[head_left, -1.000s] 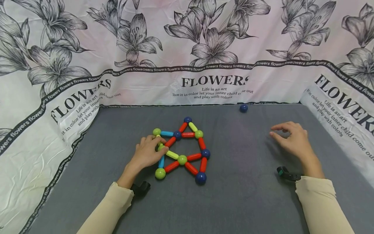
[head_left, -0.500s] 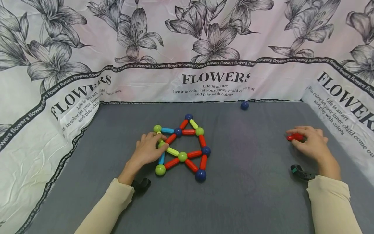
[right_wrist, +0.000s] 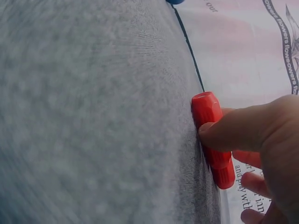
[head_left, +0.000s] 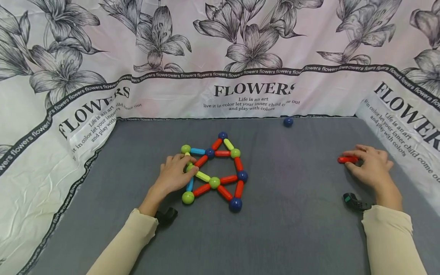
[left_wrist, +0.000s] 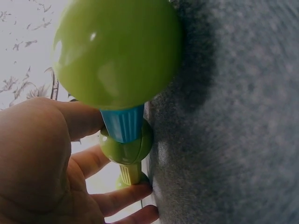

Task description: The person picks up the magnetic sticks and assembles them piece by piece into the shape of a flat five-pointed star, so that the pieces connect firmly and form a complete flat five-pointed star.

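Observation:
A flat figure of green and blue balls joined by red, blue and yellow-green rods lies left of centre, with a red rod on its right side. My left hand holds the figure's left edge, thumb and fingers around a green ball between a blue rod and a yellow-green rod. Nearest the left wrist camera is another green ball. At the right, my right hand pinches a loose red magnetic rod low over the cloth. A second red rod shows just beyond it.
A loose blue ball sits at the back edge of the grey cloth. A white flower-printed sheet rises behind and along both sides. Black wrist devices, such as the right one, sit under each forearm.
My right hand has moved right from bare cloth and now pinches a red rod, shifting only slightly in the last half second. The left hand keeps its place on the figure.

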`<act>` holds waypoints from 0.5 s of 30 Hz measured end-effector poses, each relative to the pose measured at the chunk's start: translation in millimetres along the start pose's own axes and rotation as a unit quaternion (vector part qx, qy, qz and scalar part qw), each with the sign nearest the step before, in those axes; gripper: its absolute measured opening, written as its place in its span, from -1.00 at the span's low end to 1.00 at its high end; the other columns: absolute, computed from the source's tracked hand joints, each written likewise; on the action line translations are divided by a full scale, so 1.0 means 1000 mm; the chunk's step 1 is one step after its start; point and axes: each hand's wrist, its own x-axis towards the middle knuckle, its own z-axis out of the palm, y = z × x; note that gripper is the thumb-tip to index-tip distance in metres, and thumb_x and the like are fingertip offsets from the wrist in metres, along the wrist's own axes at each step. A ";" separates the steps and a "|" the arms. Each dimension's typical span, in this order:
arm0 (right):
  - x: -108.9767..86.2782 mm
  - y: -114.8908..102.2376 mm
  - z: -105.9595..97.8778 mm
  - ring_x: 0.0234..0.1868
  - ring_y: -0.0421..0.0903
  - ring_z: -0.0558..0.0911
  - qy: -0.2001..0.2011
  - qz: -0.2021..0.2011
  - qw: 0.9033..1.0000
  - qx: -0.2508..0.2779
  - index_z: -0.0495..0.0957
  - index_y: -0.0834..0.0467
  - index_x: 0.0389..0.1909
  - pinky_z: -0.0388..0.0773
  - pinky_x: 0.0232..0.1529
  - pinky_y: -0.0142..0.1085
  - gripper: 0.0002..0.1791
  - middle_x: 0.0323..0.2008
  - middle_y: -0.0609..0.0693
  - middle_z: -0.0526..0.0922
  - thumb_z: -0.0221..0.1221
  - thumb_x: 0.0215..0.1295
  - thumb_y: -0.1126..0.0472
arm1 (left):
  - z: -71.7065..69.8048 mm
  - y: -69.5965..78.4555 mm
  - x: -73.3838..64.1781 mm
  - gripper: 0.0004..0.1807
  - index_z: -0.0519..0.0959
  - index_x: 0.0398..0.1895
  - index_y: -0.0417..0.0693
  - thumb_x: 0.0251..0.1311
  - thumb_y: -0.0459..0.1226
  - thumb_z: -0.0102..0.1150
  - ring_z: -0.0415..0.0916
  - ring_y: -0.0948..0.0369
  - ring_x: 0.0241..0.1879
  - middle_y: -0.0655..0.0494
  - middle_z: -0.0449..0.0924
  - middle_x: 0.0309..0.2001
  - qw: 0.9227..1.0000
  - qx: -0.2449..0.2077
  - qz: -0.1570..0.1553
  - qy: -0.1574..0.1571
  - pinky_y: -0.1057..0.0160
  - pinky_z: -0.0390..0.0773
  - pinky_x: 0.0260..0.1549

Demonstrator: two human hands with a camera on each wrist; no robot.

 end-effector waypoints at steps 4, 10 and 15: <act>0.000 0.003 0.001 0.28 0.62 0.03 -0.009 0.005 1.000 -0.005 0.59 0.32 0.08 -0.14 -0.04 0.46 -0.67 0.38 0.52 0.22 0.19 0.35 0.27 | 0.001 0.000 -0.001 -0.57 0.57 0.25 0.15 0.46 0.06 0.04 0.18 -0.23 0.35 -0.15 0.33 0.45 1.000 0.001 0.000 0.000 -0.28 0.21 0.12; 0.004 -0.004 0.003 0.29 0.58 0.06 0.009 -0.015 1.000 0.011 0.61 0.29 0.06 -0.12 -0.04 0.43 -0.70 0.36 0.52 0.27 0.22 0.38 0.24 | 0.001 0.000 -0.001 -0.56 0.55 0.27 0.15 0.49 0.08 0.00 0.15 -0.23 0.37 -0.15 0.31 0.47 1.000 0.000 -0.001 -0.002 -0.28 0.18 0.15; 0.007 -0.020 0.009 0.08 0.34 0.33 0.036 -0.036 0.998 0.031 0.63 0.25 0.06 0.02 -0.06 0.26 -0.70 0.11 0.43 0.55 0.26 0.38 0.22 | 0.002 0.000 0.000 -0.54 0.54 0.31 0.14 0.50 0.09 -0.02 0.17 -0.22 0.36 -0.14 0.31 0.47 1.000 0.005 0.000 -0.007 -0.29 0.19 0.15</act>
